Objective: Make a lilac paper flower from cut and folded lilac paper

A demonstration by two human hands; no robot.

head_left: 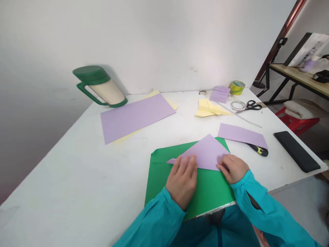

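My left hand [183, 181] flat, my right hand [233, 168] pinching, I hold folded purple paper [207, 152]; nearby, a purple strip [241, 133] partly covers a black-and-yellow tool [260, 150].

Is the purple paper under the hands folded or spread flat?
Folded, it seems: the purple paper makes a triangle, a narrow tip showing beyond the left hand.

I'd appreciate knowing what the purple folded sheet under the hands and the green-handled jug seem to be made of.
Purple folded sheet: matte paper, judging by its thin, straight edges. Green-handled jug: probably smooth plastic, since lid and handle look moulded, though the cream body could be coated metal.
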